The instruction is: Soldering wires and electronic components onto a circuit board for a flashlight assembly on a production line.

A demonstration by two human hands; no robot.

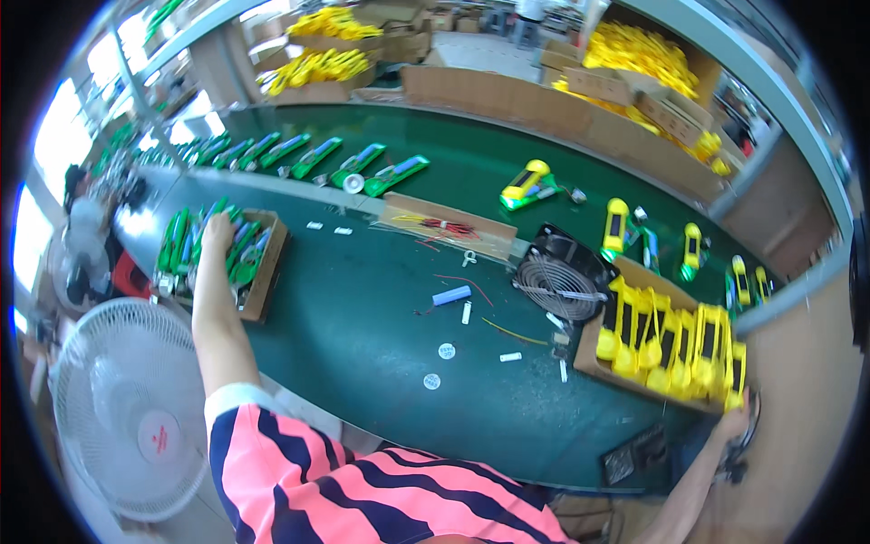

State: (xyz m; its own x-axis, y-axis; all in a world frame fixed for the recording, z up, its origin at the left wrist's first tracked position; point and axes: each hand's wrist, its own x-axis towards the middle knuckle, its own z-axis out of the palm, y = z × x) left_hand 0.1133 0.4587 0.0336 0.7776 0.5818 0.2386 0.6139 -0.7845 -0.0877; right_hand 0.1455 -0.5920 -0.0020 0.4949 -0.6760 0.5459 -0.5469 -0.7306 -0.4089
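At the left of the bench, a cardboard box [268, 272] is packed with upright green casings [243, 265] that carry blue battery cells. My left hand [217, 236] reaches into it with its fingers closed on a green casing; the fingertips are partly hidden. Far to the right, a second box [609, 370] holds rows of yellow casings with dark panels [675, 340]. At that box's near right corner, my right hand [736, 421] grips the end of a yellow casing [736, 376].
A conveyor [453, 136] beyond the bench carries green and yellow assemblies. A small black fan [560, 283], a loose blue battery cell [451, 296], wires and round white stickers [446, 351] lie mid-bench. A large white fan [131, 408] stands at the left.
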